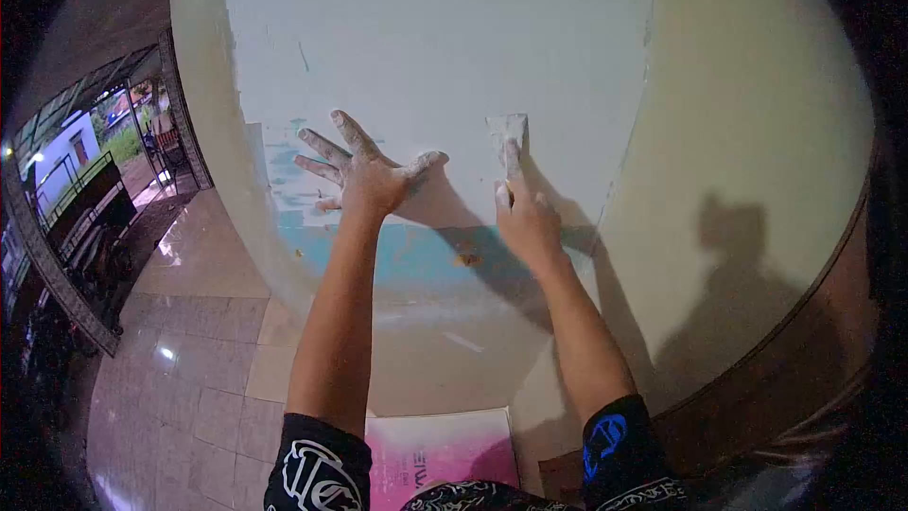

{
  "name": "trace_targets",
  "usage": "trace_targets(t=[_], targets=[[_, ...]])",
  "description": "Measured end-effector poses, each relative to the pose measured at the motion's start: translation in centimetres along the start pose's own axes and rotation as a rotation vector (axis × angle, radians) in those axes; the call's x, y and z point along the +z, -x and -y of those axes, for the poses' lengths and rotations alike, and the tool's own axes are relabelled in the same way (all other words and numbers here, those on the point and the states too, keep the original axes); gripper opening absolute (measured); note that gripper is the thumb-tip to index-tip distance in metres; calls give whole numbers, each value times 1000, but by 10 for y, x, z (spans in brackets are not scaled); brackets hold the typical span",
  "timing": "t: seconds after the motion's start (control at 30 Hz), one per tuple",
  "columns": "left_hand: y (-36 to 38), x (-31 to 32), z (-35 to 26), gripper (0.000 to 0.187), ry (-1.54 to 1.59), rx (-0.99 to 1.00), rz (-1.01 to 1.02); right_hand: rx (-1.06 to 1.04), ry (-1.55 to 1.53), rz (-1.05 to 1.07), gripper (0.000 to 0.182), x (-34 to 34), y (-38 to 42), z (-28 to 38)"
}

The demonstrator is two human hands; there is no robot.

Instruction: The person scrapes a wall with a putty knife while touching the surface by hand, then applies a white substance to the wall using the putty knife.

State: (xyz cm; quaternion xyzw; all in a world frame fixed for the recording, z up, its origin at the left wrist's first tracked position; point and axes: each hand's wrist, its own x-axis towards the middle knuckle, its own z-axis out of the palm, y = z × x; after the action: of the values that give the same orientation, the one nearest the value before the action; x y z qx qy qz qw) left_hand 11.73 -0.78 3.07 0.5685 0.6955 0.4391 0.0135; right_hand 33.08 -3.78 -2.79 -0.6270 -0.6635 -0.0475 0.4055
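My left hand (371,178) lies with its fingers spread against the white-coated patch of wall (435,38), and whitish residue covers the fingers. To its right, my right hand (528,225) grips a putty knife (509,125), its blade pointing up and appearing to rest on the white surface. The index finger stretches along the tool, and the other fingers wrap around its handle, which is mostly hidden. Below both hands runs a band of exposed turquoise paint (407,255) with small orange-brown spots. Thin turquoise streaks show just left of my left hand.
A pink and white box (440,454) stands low in front of me, partly behind my body. Glossy tiled floor (189,341) stretches left toward an open doorway (156,142). Cream-coloured wall (747,85) continues on the right, carrying shadows.
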Motion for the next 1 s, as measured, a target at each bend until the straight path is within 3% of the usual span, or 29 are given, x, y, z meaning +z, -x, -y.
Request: trace_targets(t=[0.07,0.17,0.2,0.43,0.5,0.57,0.63,0.73,0.83,0.9,1.0], targets=[[1,-4,-7,163,-38,-27,11,19,54,52,66,-10,-10,1],[5,-7,-8,158,26,-25,-10,19,40,44,63,28,30,-22],[4,-7,-8,158,32,-23,-13,-2,-111,105,63,27,34,-25],[3,-3,-6,160,2,-29,-3,-98,75,-23,62,5,-19,-29],[1,-4,-5,163,-5,-5,-18,-42,155,-53,63,20,13,-34],[2,-4,-7,164,-10,-26,-4,-7,-6,98,64,25,34,-40],[1,0,-4,165,-22,-12,-18,-27,-1,100,65,6,26,-32],[-1,0,-3,166,4,0,-17,-67,56,16,64,-8,-12,-34],[-3,2,-4,165,-14,-9,-20,-14,5,-45,64,9,16,-49],[9,-4,-22,165,-3,-43,0,17,-75,64,68,20,41,-58],[20,7,-45,162,45,-49,67,50,-30,47,54,1,25,-51]])
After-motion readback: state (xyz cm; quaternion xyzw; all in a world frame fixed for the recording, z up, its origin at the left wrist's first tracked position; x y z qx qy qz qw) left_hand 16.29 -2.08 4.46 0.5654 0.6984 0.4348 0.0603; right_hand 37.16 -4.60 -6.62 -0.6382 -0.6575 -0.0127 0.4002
